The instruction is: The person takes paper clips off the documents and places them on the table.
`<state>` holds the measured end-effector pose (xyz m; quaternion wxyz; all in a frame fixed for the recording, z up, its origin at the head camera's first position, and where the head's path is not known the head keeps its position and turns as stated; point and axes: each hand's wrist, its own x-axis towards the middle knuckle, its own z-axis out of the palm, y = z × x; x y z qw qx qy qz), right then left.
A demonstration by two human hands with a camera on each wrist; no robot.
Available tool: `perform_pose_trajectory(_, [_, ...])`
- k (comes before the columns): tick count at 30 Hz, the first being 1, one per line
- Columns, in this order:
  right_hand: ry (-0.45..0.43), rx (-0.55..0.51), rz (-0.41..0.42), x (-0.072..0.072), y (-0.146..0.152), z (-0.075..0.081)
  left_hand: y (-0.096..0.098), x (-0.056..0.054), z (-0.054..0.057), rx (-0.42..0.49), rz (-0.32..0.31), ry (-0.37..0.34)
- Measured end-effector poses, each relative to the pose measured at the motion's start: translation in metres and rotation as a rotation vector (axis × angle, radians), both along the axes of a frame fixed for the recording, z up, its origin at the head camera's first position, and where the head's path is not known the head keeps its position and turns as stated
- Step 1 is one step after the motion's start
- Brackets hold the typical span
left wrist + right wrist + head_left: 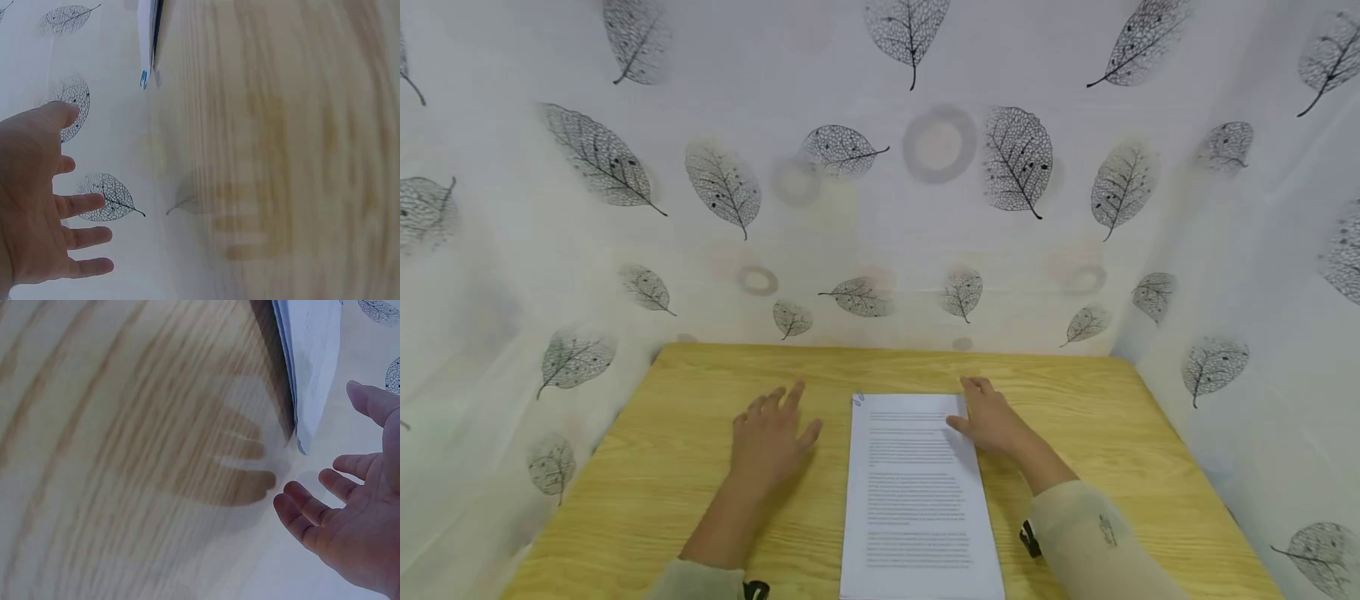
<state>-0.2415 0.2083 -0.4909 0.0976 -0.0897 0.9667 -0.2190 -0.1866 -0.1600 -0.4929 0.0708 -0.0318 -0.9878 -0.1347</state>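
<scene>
A stack of printed paper sheets [917, 500] lies on the wooden table in front of me, its text facing up. A paper clip [857, 400] sits on its top left corner; in the left wrist view the clip [144, 79] looks blue. My left hand [771, 446] is held to the left of the stack, fingers spread, holding nothing. My right hand [992, 421] is at the stack's upper right corner, its thumb over the page in the head view. In the right wrist view a gap shows between its loosely bent fingers [303, 515] and the paper edge [306, 381].
The wooden table [647, 500] has its far edge against a pale curtain [880, 225] printed with leaves. The curtain also encloses the left and right sides. Both hands cast shadows on the tabletop.
</scene>
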Motion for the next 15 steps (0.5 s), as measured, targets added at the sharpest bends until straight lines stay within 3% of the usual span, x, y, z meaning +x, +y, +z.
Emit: perform_pose_trajectory(15, [0.022,0.143,-0.021,-0.009,-0.008,-0.012,0.026,-0.002,-0.001,0.118,-0.024,-0.165])
